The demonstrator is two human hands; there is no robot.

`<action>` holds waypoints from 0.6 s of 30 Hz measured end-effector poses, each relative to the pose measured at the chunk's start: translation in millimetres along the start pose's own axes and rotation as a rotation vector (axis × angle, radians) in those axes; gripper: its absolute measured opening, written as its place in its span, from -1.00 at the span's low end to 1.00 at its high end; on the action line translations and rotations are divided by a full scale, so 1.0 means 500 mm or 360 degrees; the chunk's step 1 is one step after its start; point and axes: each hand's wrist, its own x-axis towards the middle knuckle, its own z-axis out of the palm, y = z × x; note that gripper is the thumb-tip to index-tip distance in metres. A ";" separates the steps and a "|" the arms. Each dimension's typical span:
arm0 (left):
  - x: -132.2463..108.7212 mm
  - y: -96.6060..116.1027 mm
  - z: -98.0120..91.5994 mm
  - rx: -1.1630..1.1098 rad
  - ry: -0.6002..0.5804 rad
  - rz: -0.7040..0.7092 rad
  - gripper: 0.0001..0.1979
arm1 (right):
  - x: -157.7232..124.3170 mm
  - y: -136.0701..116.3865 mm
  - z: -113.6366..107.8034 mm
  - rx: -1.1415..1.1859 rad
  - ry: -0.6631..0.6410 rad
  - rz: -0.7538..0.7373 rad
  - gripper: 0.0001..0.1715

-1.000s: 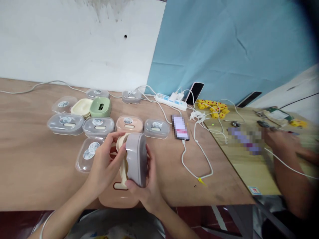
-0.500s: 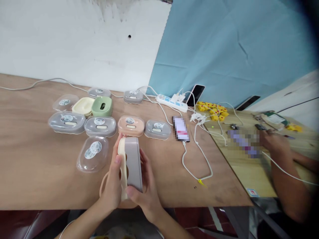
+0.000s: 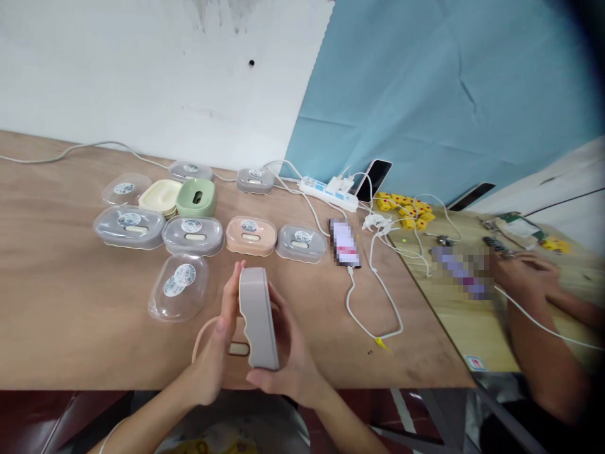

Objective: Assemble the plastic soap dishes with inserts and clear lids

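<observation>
Head view: left hand [image 3: 216,356] flat against grey box [image 3: 259,318], right hand [image 3: 295,362] half-curled around it.

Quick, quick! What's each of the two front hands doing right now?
Left hand: open, flat against one side of the grey, rounded plastic box.
Right hand: curled around the other side, holding that box.

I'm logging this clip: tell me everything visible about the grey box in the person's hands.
The grey box is smooth and slightly shiny, apparently plastic, with rounded corners and a wavy left edge trimmed by a thin cream line. It is held on its side, tipped a little, partly hiding a peach box. The left hand lies flat along its left side; the right hand cups its right side, thumb at the near end. Its two broad faces are mostly hidden.
</observation>
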 end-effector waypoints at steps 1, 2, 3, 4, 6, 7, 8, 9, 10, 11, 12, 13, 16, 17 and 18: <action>-0.004 0.000 -0.015 0.0288 -0.0130 0.0081 -0.37 | -0.005 -0.001 -0.026 -0.0138 0.0018 -0.0040 0.21; -0.009 0.001 -0.030 0.0609 -0.0306 0.0168 -0.32 | -0.011 -0.004 -0.053 -0.0298 0.0043 -0.0071 0.23; -0.016 0.002 -0.042 0.0932 -0.0511 0.0249 -0.24 | -0.017 -0.007 -0.082 -0.0464 0.0093 -0.0096 0.23; -0.023 0.001 -0.052 0.1223 -0.0711 0.0315 -0.16 | -0.025 -0.011 -0.110 -0.0642 0.0146 -0.0109 0.23; -0.036 -0.005 -0.065 0.1677 -0.1023 0.0419 -0.11 | -0.039 -0.019 -0.161 -0.1016 0.0236 -0.0092 0.23; -0.039 -0.010 -0.068 0.1831 -0.1111 0.0450 -0.11 | -0.045 -0.022 -0.183 -0.1189 0.0238 -0.0053 0.24; -0.040 -0.016 -0.069 0.1946 -0.1144 0.0472 -0.14 | -0.049 -0.024 -0.203 -0.1346 0.0212 -0.0007 0.25; -0.036 -0.022 -0.070 0.2034 -0.1147 0.0496 -0.16 | -0.051 -0.025 -0.221 -0.1479 0.0166 0.0038 0.26; -0.028 -0.027 -0.071 0.2104 -0.1135 0.0519 -0.19 | -0.051 -0.024 -0.238 -0.1578 0.0104 0.0081 0.29; -0.016 -0.032 -0.072 0.2153 -0.1120 0.0543 -0.22 | -0.049 -0.023 -0.254 -0.1637 0.0035 0.0115 0.33; -0.001 -0.034 -0.074 0.2189 -0.1101 0.0564 -0.25 | -0.046 -0.022 -0.269 -0.1655 -0.0031 0.0144 0.37; 0.016 -0.035 -0.075 0.2216 -0.1082 0.0580 -0.27 | -0.040 -0.021 -0.283 -0.1640 -0.0095 0.0178 0.43; 0.069 -0.034 -0.078 0.2260 -0.1046 0.0592 -0.26 | -0.015 -0.024 -0.315 -0.1552 -0.0209 0.0256 0.49; 0.085 -0.033 -0.078 0.2276 -0.1029 0.0579 -0.25 | -0.004 -0.027 -0.320 -0.1552 -0.0225 0.0259 0.48; 0.099 -0.033 -0.078 0.2297 -0.1002 0.0557 -0.24 | 0.007 -0.031 -0.323 -0.1562 -0.0238 0.0254 0.45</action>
